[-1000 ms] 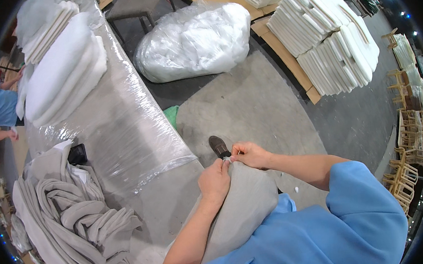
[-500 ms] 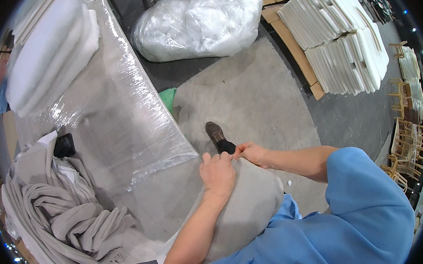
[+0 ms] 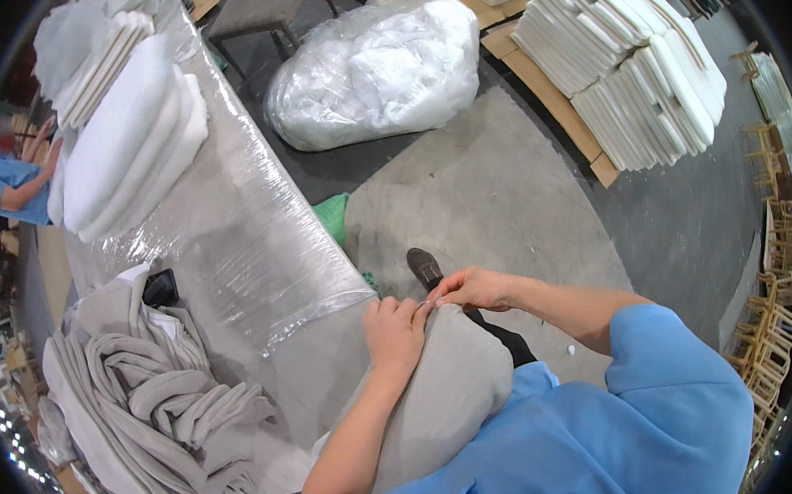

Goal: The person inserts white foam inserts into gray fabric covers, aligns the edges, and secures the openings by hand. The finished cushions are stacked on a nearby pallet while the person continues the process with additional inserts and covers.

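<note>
The person's left hand (image 3: 395,334) and right hand (image 3: 474,289) pinch the far tip of a grey cloth piece (image 3: 456,380) — just beside the worktop's (image 3: 299,364) right edge — while a fabric heap (image 3: 139,380) lies along the left.

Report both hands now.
Left hand: closed, holding grey fabric near its corner.
Right hand: closed at that corner; what it pinches is too small to tell.

Light grey fabric piece (image 3: 456,380), smooth, bulging, narrow end foremost, beside the blue shirt (image 3: 601,425)
</note>
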Demonstrator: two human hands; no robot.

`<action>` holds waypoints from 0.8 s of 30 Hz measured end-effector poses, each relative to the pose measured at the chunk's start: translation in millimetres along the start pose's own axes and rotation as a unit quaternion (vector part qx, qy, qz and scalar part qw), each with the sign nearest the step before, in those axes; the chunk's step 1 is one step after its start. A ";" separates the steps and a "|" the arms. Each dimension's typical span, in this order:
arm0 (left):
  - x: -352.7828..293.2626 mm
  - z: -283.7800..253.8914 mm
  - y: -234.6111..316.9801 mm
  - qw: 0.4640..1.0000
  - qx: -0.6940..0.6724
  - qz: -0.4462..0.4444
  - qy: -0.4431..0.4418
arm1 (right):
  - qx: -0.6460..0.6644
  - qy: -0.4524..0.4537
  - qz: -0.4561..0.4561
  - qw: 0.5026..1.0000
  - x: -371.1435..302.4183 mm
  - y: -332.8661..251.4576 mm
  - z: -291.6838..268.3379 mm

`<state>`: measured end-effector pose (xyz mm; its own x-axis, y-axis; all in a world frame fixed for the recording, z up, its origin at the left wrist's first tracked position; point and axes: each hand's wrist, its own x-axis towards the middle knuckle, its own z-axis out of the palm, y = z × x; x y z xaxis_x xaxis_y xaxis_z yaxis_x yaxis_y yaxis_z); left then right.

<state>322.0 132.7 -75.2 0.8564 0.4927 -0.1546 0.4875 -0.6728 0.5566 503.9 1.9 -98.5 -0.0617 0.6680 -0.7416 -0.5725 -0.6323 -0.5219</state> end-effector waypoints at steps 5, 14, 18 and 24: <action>3.3 -14.2 4.1 0.996 0.041 -0.001 -0.074 | -0.141 0.064 -0.072 0.985 9.3 14.0 0.8; 14.0 28.0 8.9 0.999 0.035 -0.018 -0.033 | -0.068 0.173 -0.033 0.982 41.0 52.0 -5.0; 21.1 32.2 2.3 0.998 0.029 -0.035 -0.050 | -0.005 0.176 0.062 0.982 50.6 50.4 -4.5; 28.6 36.4 -5.6 0.991 0.058 -0.054 -0.111 | 0.110 0.103 0.221 0.963 69.8 59.7 -7.8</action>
<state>349.9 130.4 -112.5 0.8080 0.4411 -0.3907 0.5841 -0.6871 0.4321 471.8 7.7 -184.6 -0.1892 0.2455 -0.9508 -0.6883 -0.7237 -0.0499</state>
